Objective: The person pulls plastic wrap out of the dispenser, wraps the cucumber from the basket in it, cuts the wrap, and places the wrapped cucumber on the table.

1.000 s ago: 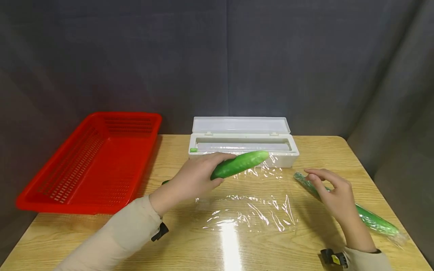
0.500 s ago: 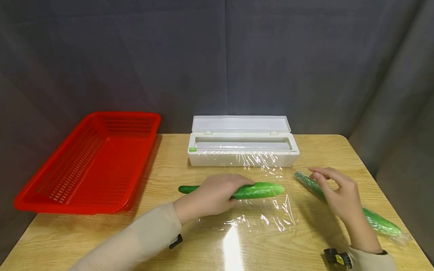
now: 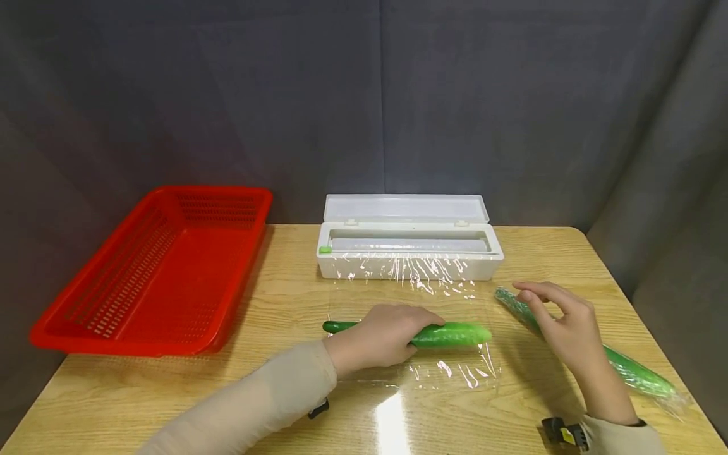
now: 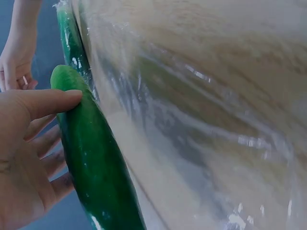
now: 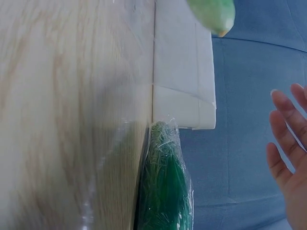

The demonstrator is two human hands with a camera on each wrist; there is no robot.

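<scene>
A: Nearest entry?

B: One cucumber [image 3: 455, 334], bare, tapering from a dark narrow end to a pale blunt one. The left hand [image 3: 392, 335] is gripping it round the middle, thumb on one side, fingers on the other. It is lying crosswise over the film [image 3: 421, 374]; whether the two are touching, I cannot tell.

A: Handling?

B: Judged light and stiff, the glossy skin perhaps turning slippery; the thick middle is offering the surest hold.

A: And the film?

B: Clear, thin, creasing, catching the light. Likely limp and clinging, easily torn; best taken by its corners.

A: Right hand [image 3: 560, 319]?

B: Holding nothing, fingers bending loosely, hanging near one wrapped cucumber [image 3: 639, 373], whose film is bunching at the ends.

A: Farther off?

B: Basket [image 3: 142, 347], red plastic, shallow, slotted sides, standing at the left. Box [image 3: 485, 268], smooth white, long; its lid [image 3: 405, 208] is standing up behind, a roll [image 3: 409, 245] is lying inside, and film is draping over the front. All are resting on a wood-grained table [image 3: 284, 404].

A: Last?

B: Curtain [image 3: 284, 114], dark grey cloth, hanging in soft folds.
</scene>
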